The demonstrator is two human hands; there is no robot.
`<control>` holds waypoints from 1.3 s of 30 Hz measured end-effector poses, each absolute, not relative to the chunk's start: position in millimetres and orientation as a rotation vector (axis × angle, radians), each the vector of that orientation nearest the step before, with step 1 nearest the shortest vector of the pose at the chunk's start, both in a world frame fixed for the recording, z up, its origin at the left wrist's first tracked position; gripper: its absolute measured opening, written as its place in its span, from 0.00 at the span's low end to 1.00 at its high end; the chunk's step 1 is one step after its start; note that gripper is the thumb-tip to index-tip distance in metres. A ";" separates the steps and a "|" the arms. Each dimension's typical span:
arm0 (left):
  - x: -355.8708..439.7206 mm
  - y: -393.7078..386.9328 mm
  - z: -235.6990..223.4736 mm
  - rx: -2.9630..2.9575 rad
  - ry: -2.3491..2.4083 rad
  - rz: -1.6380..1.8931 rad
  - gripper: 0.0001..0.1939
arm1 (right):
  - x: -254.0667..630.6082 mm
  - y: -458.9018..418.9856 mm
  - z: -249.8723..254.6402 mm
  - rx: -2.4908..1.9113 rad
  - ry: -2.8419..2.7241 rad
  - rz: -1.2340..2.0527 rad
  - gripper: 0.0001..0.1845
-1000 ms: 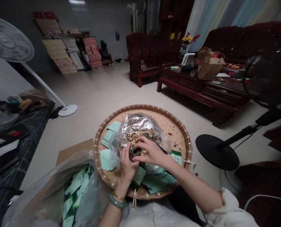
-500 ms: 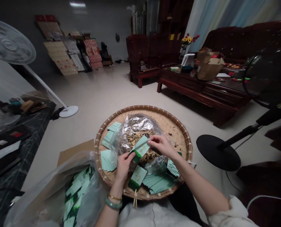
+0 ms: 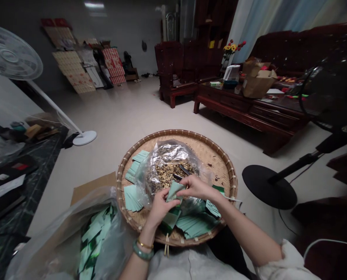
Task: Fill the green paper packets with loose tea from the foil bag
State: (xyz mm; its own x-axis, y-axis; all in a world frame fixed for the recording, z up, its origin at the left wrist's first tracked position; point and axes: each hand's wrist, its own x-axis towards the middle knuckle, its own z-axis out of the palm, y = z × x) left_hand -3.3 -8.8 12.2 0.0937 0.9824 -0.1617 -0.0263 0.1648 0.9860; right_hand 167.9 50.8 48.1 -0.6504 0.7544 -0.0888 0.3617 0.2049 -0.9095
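One pale green packet (image 3: 175, 189) is pinched between two bare hands, above the near part of a clear plastic bag (image 3: 173, 148). Left hand (image 3: 161, 205): thumb and fingers grasp the packet's left side and near end. Right hand (image 3: 194, 187): fingertips closed on its right side. A green bangle (image 3: 143, 253) and a thin gold one (image 3: 145, 245) circle the left wrist.

The clear bag is open and sits in a round woven tray (image 3: 232, 165), filled with a dry, crumbly mix (image 3: 163, 175) of yellowish and dark bits. Two dark slender items (image 3: 185, 170) lie on the mix, just beyond the right hand. Dark scraps (image 3: 217, 179) dot the tray floor at right.

Three small fans of packets (image 3: 132, 198) line the left side of the tray. A wide spread of packets (image 3: 197, 224) fills the near side; another cluster (image 3: 212, 208) lies by the right rim, partly behind the right forearm. A lone packet (image 3: 171, 219) lies under the left hand, partly covered by it.

Near left, outside the tray: a large clear sack (image 3: 55, 237) with loose green packets (image 3: 95, 230) inside, cardboard (image 3: 93, 187) just beyond it. White standing fan (image 3: 11, 54) far left; black fan base (image 3: 268, 186) right. Paper bag (image 3: 258, 83) on the low wooden table (image 3: 237, 102), far right.
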 end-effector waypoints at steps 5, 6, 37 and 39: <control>-2.8 -12.4 12.5 1.130 1.175 0.991 0.22 | 171.7 51.2 56.2 -1.017 -2.204 1.486 0.11; -3.1 -13.2 12.4 1.139 1.189 0.963 0.24 | 170.7 50.5 57.0 -0.987 -2.208 1.442 0.11; 2.3 -13.8 10.9 0.800 1.145 0.930 0.21 | 163.4 48.4 31.8 -1.093 -1.588 1.512 0.21; 3.4 -13.7 11.3 0.785 1.153 0.910 0.21 | 161.8 47.8 30.3 -1.115 -1.597 1.493 0.22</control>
State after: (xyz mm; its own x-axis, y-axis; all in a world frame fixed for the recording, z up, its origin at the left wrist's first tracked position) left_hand 3.4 -13.7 11.3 0.1487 0.9012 -0.4071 -0.1866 0.4299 0.8834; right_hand 161.8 47.8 30.3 -0.4070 0.9101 -0.0774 0.1384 -0.0223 -0.9901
